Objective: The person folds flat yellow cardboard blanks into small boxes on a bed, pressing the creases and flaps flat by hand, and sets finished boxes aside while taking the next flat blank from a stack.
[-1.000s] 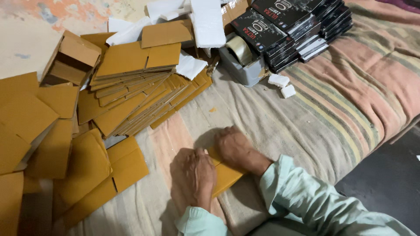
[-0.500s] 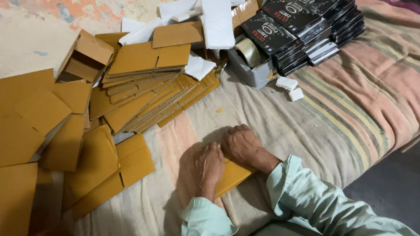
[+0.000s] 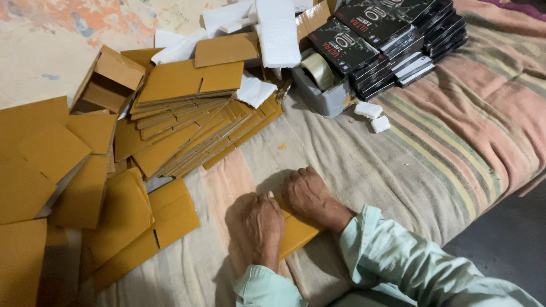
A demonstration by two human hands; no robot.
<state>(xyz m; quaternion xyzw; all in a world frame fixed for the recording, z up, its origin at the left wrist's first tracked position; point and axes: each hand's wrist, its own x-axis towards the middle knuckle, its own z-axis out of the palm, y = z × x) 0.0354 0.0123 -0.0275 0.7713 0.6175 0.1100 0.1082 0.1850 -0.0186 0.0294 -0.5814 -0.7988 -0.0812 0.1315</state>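
I see both hands down on a flat card [image 3: 297,233], pressing it into the blanket [image 3: 432,165], approx centre-bottom of view. Left hand [image 3: 263,223] lies palm down on the card's left part, fingers together and flat, not wrapped round anything. Right hand [image 3: 310,194] sits just beside it, touching or nearly touching, knuckles up, fingers bent down onto the card's top edge; can't tell if the tips hook under it. Only the card's lower right corner shows, the rest is hidden under the hands. Pale green sleeves on both arms.

Left of the hands: loose flat cards [image 3: 170,213] spread on the bed, overlapping. Further up, a slanted stack [image 3: 187,122] of the same brown cards, w/ one open box [image 3: 108,79] at its left end. White sheets [image 3: 276,31] behind the stack. Grey tape dispenser [image 3: 324,85] w/ clear roll top centre, black packs [image 3: 392,40] piled right of it. Two small white bits [image 3: 374,115] lie near the dispenser, well apart from the hands.
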